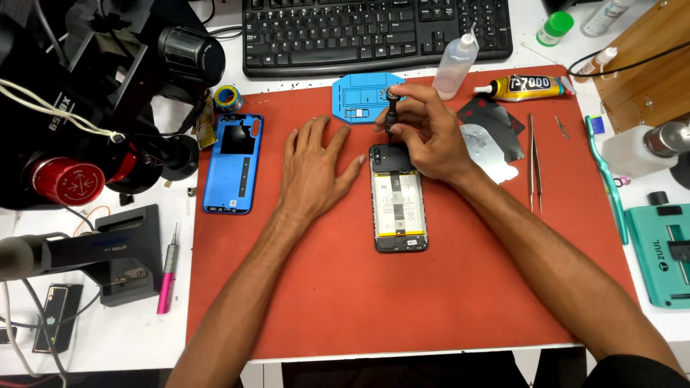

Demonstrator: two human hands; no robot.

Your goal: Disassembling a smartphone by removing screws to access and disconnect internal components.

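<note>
Head view: right hand (430,136) grips a black screwdriver (392,109) upright over the opened phone (399,205); left hand (314,167) lies flat, open, beside it.

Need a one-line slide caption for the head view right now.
Right hand holds a black screwdriver upright over the top of an opened phone on a red mat; left hand rests flat beside it.

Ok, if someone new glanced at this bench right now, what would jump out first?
Probably the opened phone in the middle of the red mat, its battery showing. The right hand holds a black screwdriver upright at the phone's top end, while the left hand lies flat on the mat beside it. Further left on the mat lies the blue back cover.
</note>
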